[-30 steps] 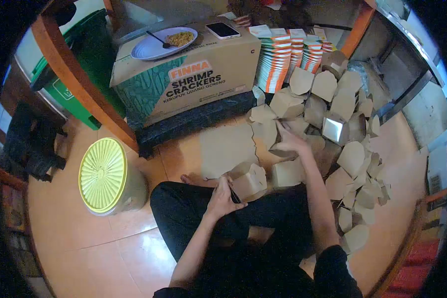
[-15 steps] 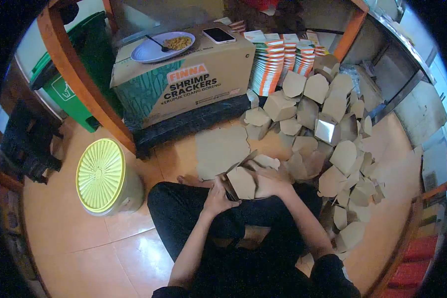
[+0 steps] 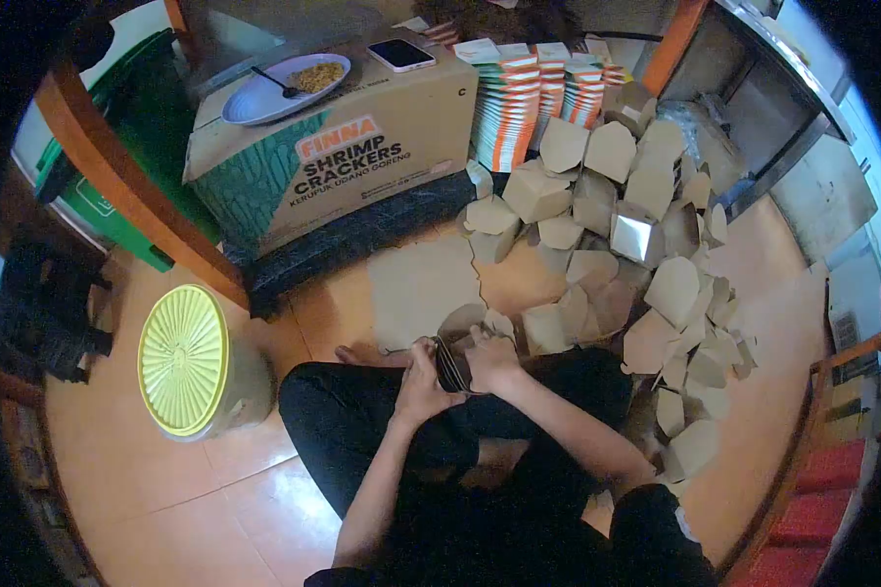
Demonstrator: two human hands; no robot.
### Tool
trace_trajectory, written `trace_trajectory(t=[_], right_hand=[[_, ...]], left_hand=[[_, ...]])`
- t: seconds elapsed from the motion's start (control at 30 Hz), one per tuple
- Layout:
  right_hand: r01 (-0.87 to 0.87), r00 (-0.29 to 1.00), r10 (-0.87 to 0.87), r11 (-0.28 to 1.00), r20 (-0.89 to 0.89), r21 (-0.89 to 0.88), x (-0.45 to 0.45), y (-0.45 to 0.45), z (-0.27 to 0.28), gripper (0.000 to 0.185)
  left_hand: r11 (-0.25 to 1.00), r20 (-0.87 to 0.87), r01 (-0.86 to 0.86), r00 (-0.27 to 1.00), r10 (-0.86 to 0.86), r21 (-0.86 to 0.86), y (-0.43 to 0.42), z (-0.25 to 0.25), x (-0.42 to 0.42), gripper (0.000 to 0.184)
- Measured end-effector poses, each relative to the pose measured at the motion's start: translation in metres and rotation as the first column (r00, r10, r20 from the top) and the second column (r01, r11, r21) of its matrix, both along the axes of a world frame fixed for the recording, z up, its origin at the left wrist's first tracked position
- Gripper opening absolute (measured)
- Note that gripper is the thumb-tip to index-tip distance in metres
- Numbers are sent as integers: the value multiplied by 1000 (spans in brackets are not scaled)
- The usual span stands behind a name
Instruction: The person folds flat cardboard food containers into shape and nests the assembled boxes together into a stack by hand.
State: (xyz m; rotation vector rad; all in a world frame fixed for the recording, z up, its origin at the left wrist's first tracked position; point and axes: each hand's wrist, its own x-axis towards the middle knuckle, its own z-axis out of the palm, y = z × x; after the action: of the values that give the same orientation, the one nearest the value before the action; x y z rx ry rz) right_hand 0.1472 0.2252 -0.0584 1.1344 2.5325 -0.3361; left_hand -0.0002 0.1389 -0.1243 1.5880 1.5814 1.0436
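Observation:
Over my crossed legs, my left hand (image 3: 424,386) is wrapped round the left side of a nested stack of brown paper boxes (image 3: 450,366), seen edge-on. My right hand (image 3: 491,362) presses against the right side of the same stack, its fingers partly inside the top box. A raised brown flap (image 3: 461,321) shows just beyond my fingers. Beside my right hand, other folded brown boxes (image 3: 544,329) rest near my knee. A flat brown cardboard sheet (image 3: 423,292) lies on the floor in front of me.
A big heap of brown boxes (image 3: 680,293) spreads on the right. Ahead stand a shrimp crackers carton (image 3: 362,157) with a plate of noodles (image 3: 269,93) and a phone (image 3: 402,54), and white-orange stacks (image 3: 505,112). A yellow-lidded tub (image 3: 183,360) is at left.
My right hand has come back from the heap with a box and joined it to the stack at my left hand. The view has shifted slightly.

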Motion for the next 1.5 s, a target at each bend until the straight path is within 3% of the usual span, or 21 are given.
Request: trace_trajectory(t=[0.13,0.23,0.33,0.43,0.53,0.6,0.73,0.8,0.87,0.97,1.03,1.07,1.13,1.2,1.27,1.3,1.4,1.5], right_hand=[[-45,997,50,996,64,-78,3,6,7,57],[59,984,-74,994,-163,-94,10,2,-21,60],[103,990,-121,969,-69,-225,5,7,-34,65],[78,986,-105,977,-128,-200,5,7,-24,60],[73,993,-96,958,-70,-277,4,9,-15,56],[50,989,-92,942,-115,-331,5,4,-9,53],[62,974,-106,975,-201,-215,2,3,-53,47],[48,985,-83,975,-151,-219,0,4,-66,46],[83,989,-114,953,-91,-291,-1,2,-13,35],[-19,865,-133,955,-484,-296,27,3,52,24],[120,585,-238,971,-776,-207,70,24,57,16],[404,465,-385,893,-797,-196,96,38,61,14],[729,567,-509,677,-648,106,152,74,79,21],[629,762,-539,749,-360,211,205,110,28,34],[398,887,-416,909,-201,-127,206,120,11,43],[264,936,-320,913,-144,-312,203,122,6,49],[228,903,-281,954,-325,-194,201,106,-12,69],[125,751,-275,952,-600,-279,179,78,37,86]], left_hand=[[997,91,56,995,-51,-53,5,-6,-1,107],[997,50,23,998,-27,67,4,7,6,107],[987,48,9,999,-17,163,9,19,16,107],[988,-43,54,998,-48,145,11,23,15,100],[997,-98,17,995,-10,70,9,19,12,95],[1000,-29,-5,1000,5,0,5,17,12,92],[1000,-18,-15,1000,15,3,9,15,13,90],[1000,-34,-1,999,1,8,7,14,12,91],[1000,-33,4,999,-3,13,8,15,13,92],[1000,-26,-3,1000,3,20,5,19,15,92],[999,-46,-18,999,20,41,4,20,14,93],[999,17,-3,1000,4,-37,5,17,13,91],[1000,0,11,1000,-11,-6,7,14,13,90],[999,-16,31,999,-30,33,9,10,14,90],[996,-35,45,999,-42,75,10,6,12,90],[997,-13,41,999,-40,62,9,11,12,91],[999,12,27,1000,-27,29,5,21,14,93],[1000,-42,13,999,-13,8,4,25,17,96]])
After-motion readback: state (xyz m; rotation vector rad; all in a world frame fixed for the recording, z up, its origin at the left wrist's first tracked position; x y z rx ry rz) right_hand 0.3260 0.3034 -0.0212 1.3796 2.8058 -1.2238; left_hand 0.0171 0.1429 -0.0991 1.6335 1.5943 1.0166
